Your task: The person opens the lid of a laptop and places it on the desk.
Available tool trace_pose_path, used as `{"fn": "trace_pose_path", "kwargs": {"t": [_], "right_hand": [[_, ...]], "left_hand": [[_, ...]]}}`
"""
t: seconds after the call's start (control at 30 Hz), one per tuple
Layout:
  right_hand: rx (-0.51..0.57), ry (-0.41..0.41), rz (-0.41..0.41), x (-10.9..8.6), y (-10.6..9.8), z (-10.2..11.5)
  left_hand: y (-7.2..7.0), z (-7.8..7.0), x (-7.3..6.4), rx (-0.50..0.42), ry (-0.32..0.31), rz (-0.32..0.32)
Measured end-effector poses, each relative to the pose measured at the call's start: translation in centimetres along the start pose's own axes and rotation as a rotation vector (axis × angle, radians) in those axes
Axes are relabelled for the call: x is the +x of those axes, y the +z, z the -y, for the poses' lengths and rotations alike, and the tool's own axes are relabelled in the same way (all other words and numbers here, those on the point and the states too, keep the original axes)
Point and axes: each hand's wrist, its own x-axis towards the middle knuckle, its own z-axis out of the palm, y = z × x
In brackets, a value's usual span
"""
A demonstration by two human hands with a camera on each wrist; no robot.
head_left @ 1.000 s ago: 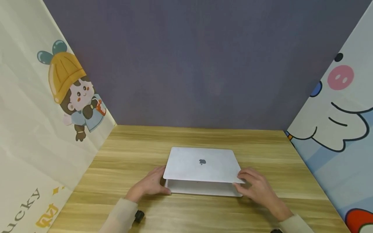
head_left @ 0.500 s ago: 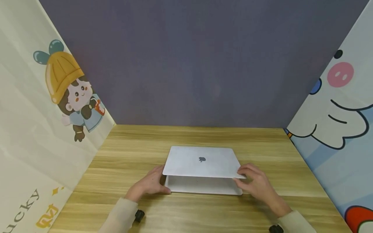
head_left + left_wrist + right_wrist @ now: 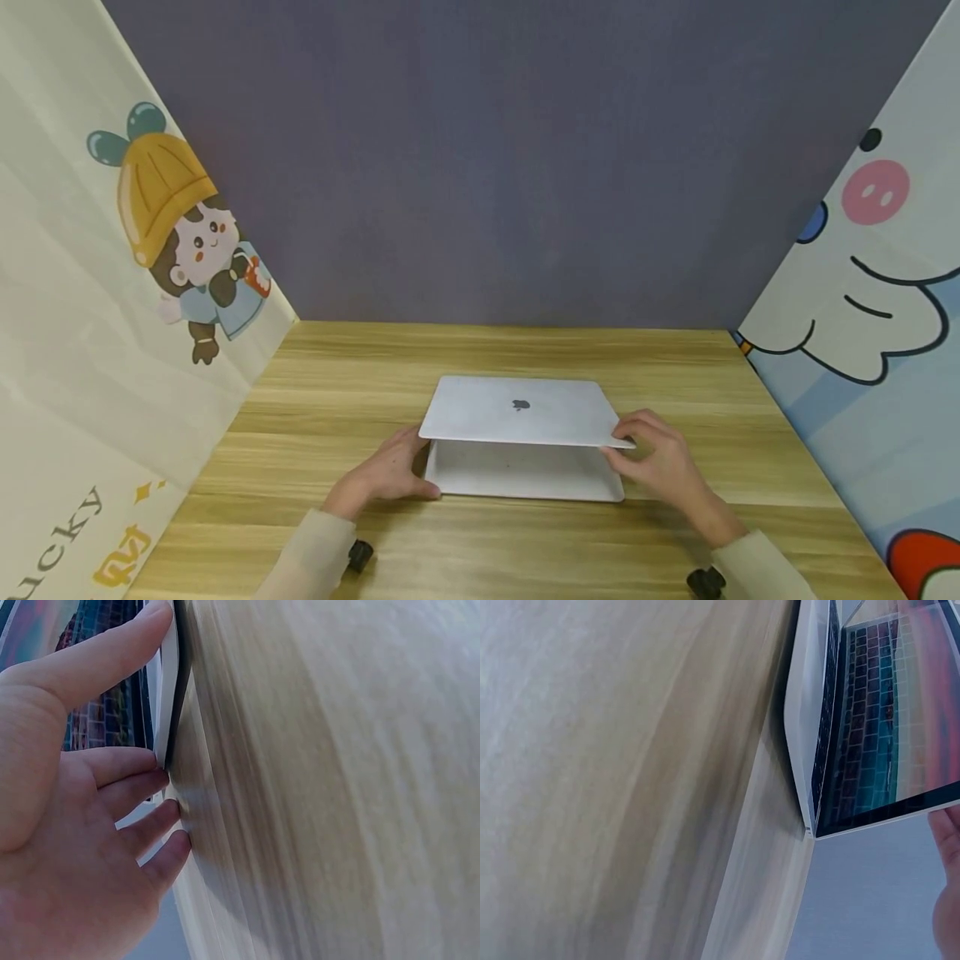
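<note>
A silver laptop point(image 3: 480, 412) with a dark apple logo lies on the wooden table, its lid partly raised at the front edge. My right hand point(image 3: 663, 462) pinches the lid's right front corner between thumb and fingers. Along the left side of the laptop base point(image 3: 525, 473) rests my left hand point(image 3: 386, 472), its thumb at the front corner. In the left wrist view, the fingertips point(image 3: 172, 844) lie against the base's side edge, fingers nearly straight. The right wrist view shows the glossy screen point(image 3: 900, 727) with colours and a mirrored keyboard on it.
Wooden tabletop point(image 3: 315, 367) surrounds the laptop. A dark grey panel point(image 3: 480, 167) stands behind the table. Printed cartoon walls flank it, one at left point(image 3: 60, 275) and one at right point(image 3: 915, 333). Small black devices point(image 3: 360, 556) sit at both wrists.
The right hand has lifted the lid's front edge higher, widening the gap above the base. The left hand and the base have stayed in place.
</note>
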Motion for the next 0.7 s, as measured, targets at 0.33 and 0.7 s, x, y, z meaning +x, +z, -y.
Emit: {"fn": "trace_pose_path", "kwargs": {"t": [0.33, 0.7], "right_hand": [[-0.037, 0.117, 0.028, 0.5, -0.3, 0.4], [-0.062, 0.202, 0.058, 1.2, -0.7, 0.5]], "left_hand": [[-0.1, -0.2, -0.1, 0.022, -0.009, 0.005], [-0.2, -0.3, 0.1, 0.063, -0.019, 0.033]]}}
